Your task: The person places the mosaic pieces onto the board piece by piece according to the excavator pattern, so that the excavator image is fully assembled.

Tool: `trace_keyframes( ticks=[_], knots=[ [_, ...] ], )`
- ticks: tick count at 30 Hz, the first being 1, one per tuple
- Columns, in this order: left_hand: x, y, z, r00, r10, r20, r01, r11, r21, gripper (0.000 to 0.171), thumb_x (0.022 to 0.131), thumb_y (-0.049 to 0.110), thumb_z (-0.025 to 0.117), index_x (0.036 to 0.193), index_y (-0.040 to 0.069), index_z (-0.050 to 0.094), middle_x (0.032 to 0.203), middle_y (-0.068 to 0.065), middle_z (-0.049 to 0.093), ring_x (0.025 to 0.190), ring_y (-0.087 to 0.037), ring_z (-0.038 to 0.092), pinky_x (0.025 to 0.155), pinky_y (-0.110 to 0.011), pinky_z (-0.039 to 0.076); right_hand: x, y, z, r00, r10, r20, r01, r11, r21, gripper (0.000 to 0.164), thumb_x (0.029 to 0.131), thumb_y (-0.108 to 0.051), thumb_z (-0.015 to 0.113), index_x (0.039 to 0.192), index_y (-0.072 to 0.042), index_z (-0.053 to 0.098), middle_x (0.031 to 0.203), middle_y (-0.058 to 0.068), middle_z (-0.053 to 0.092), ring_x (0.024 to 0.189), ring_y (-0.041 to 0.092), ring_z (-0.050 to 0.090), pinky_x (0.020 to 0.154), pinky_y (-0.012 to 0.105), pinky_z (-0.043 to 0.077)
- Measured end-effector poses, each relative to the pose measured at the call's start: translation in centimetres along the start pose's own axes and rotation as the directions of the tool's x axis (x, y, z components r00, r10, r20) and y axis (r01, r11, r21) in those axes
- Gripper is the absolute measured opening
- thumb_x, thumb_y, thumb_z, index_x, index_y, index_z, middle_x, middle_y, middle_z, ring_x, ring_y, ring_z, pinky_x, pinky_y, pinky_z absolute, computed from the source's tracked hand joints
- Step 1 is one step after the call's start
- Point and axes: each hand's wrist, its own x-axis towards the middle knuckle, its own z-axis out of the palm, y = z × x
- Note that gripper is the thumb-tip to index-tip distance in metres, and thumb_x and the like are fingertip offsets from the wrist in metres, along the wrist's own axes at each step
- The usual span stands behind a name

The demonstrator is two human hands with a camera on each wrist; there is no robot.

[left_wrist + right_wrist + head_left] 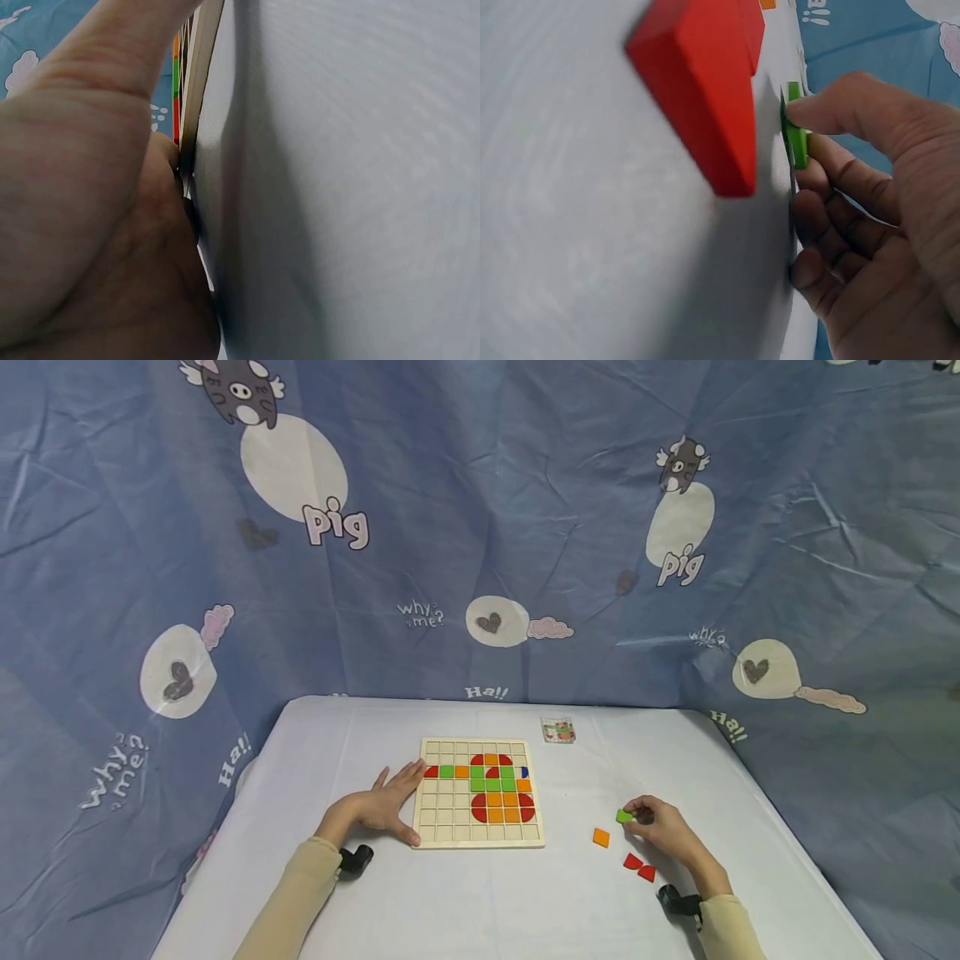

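My left hand rests at the left side of a wooden grid board, fingers spread, with the thumb at its near left corner and fingertips at the left edge. Red, orange, green and blue pieces fill part of the grid. To the right of the board, my right hand pinches a green tile between thumb and fingers, close over the table. In the right wrist view the thumb lies against the green tile, and the other fingers curl below.
An orange square tile lies left of my right hand. Two red pieces with a curved side lie nearer the front. Behind the board's right corner is a small picture card. A blue printed cloth hangs behind the white table.
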Motion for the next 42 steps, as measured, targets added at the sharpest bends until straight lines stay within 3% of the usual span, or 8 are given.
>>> trace_keyframes(
  ticks=[3, 7, 14, 18, 23, 30, 35, 42],
  knots=[
    [0.0, 0.0, -0.1, 1.0, 0.001, 0.002, -0.001, 1.0, -0.007, 0.134, 0.062, 0.061, 0.082, 0.155, 0.004, 0.004, 0.164, -0.012, -0.004, 0.151, -0.032, -0.004, 0.118, -0.06, -0.009, 0.1, -0.6, 0.2, 1.0, -0.005, -0.011, 0.005, 1.0, 0.006, 0.031, 0.079, -0.016, 0.076, 0.104, -0.004, 0.063, 0.096, 0.004, 0.065, 0.086, 0.014, 0.058, 0.07, 0.025, 0.052],
    [-0.1, 0.1, -0.1, 1.0, -0.001, 0.008, 0.001, 1.0, -0.018, 0.133, 0.062, 0.06, 0.082, 0.155, 0.004, 0.005, 0.164, -0.012, -0.005, 0.151, -0.031, -0.005, 0.118, -0.06, -0.009, 0.3, -2.4, 0.7, 0.998, -0.07, -0.001, 0.07, 0.997, 0.045, 0.026, 0.08, -0.013, 0.074, 0.103, -0.004, 0.063, 0.094, 0.004, 0.064, 0.083, 0.014, 0.057, 0.068, 0.022, 0.051],
    [-0.2, 0.0, -0.1, 1.0, -0.003, 0.004, 0.003, 1.0, -0.01, 0.133, 0.062, 0.061, 0.082, 0.155, 0.004, 0.004, 0.164, -0.012, -0.004, 0.151, -0.031, -0.005, 0.118, -0.06, -0.009, 1.9, -7.8, 3.2, 0.976, -0.205, 0.075, 0.196, 0.975, 0.107, 0.024, 0.081, -0.014, 0.075, 0.102, -0.009, 0.064, 0.094, 0.001, 0.064, 0.084, 0.013, 0.056, 0.072, 0.023, 0.051],
    [-0.2, 0.1, -0.1, 1.0, -0.006, 0.006, 0.006, 1.0, -0.012, 0.134, 0.062, 0.061, 0.082, 0.155, 0.004, 0.004, 0.164, -0.012, -0.004, 0.151, -0.032, -0.005, 0.118, -0.06, -0.009, 3.1, -11.6, 5.6, 0.951, -0.28, 0.129, 0.265, 0.957, 0.118, 0.024, 0.08, -0.014, 0.075, 0.101, -0.009, 0.065, 0.095, 0.0, 0.065, 0.085, 0.013, 0.056, 0.071, 0.023, 0.051],
    [-0.1, 0.1, -0.1, 1.0, -0.016, 0.006, 0.016, 1.0, 0.0, 0.134, 0.062, 0.063, 0.08, 0.155, 0.004, 0.005, 0.164, -0.01, -0.005, 0.151, -0.03, -0.005, 0.118, -0.059, -0.009, 4.9, -15.9, 8.7, 0.899, -0.389, 0.199, 0.376, 0.921, 0.101, 0.022, 0.083, -0.015, 0.074, 0.102, -0.007, 0.066, 0.098, 0.002, 0.066, 0.083, 0.011, 0.057, 0.07, 0.022, 0.051],
    [-0.2, 0.0, -0.2, 1.0, -0.012, 0.009, 0.012, 1.0, 0.001, 0.133, 0.063, 0.063, 0.08, 0.155, 0.003, 0.005, 0.164, -0.011, -0.005, 0.151, -0.031, -0.005, 0.118, -0.059, -0.008, 6.6, -21.0, 12.8, 0.859, -0.424, 0.286, 0.423, 0.904, 0.067, 0.023, 0.084, -0.019, 0.074, 0.103, -0.01, 0.065, 0.099, -0.002, 0.065, 0.083, 0.007, 0.058, 0.075, 0.021, 0.052],
    [-0.2, 0.0, -0.2, 1.0, 0.002, 0.01, -0.002, 1.0, 0.004, 0.133, 0.064, 0.063, 0.079, 0.155, 0.003, 0.004, 0.163, -0.011, -0.004, 0.151, -0.031, -0.005, 0.118, -0.06, -0.008, 7.7, -23.3, 15.4, 0.834, -0.453, 0.314, 0.46, 0.886, 0.057, 0.024, 0.084, -0.018, 0.074, 0.104, -0.009, 0.066, 0.098, -0.002, 0.065, 0.081, 0.005, 0.057, 0.074, 0.018, 0.052],
    [-0.2, 0.0, -0.3, 1.0, 0.012, 0.017, -0.012, 1.0, 0.007, 0.133, 0.064, 0.063, 0.079, 0.155, 0.003, 0.002, 0.163, -0.012, -0.005, 0.151, -0.031, -0.005, 0.118, -0.06, -0.009, 8.9, -24.8, 17.6, 0.818, -0.47, 0.331, 0.484, 0.874, 0.047, 0.022, 0.084, -0.017, 0.075, 0.103, -0.008, 0.068, 0.093, -0.002, 0.065, 0.077, 0.003, 0.057, 0.071, 0.016, 0.051]
  ],
)
